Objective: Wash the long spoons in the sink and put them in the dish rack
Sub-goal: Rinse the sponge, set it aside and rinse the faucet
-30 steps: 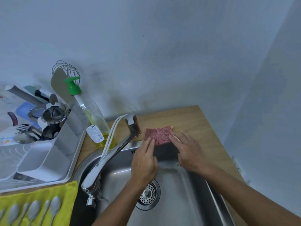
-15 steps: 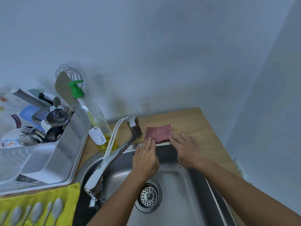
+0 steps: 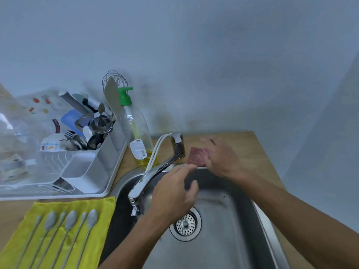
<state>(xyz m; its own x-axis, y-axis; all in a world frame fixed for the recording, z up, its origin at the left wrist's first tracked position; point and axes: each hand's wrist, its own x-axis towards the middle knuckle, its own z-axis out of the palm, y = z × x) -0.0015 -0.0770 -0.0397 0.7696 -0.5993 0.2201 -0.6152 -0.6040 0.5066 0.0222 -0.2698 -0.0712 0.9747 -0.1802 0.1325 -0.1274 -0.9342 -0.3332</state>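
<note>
Several long spoons (image 3: 68, 228) lie side by side on a yellow cloth (image 3: 101, 220) at the lower left. The steel sink (image 3: 223, 239) fills the lower middle. A red scouring pad (image 3: 197, 155) lies on the wooden counter just behind the sink rim. My right hand (image 3: 221, 158) rests on the pad's right part with its fingers fairly straight. My left hand (image 3: 174, 193) hovers over the sink beside the faucet (image 3: 153, 177), fingers spread and holding nothing. The white dish rack (image 3: 87, 171) stands at the left, with cutlery in its holder.
A dish soap bottle (image 3: 139, 136) with a green pump stands between the rack and the faucet. A whisk and a spatula stick up from the rack's holder. The sink drain (image 3: 185, 225) lies below my left hand. The wall is close behind the counter.
My right hand has slid up from the sink rim onto the pad. My left hand has drawn back from the pad and spread over the sink. The view has shifted left and down, showing the spoons.
</note>
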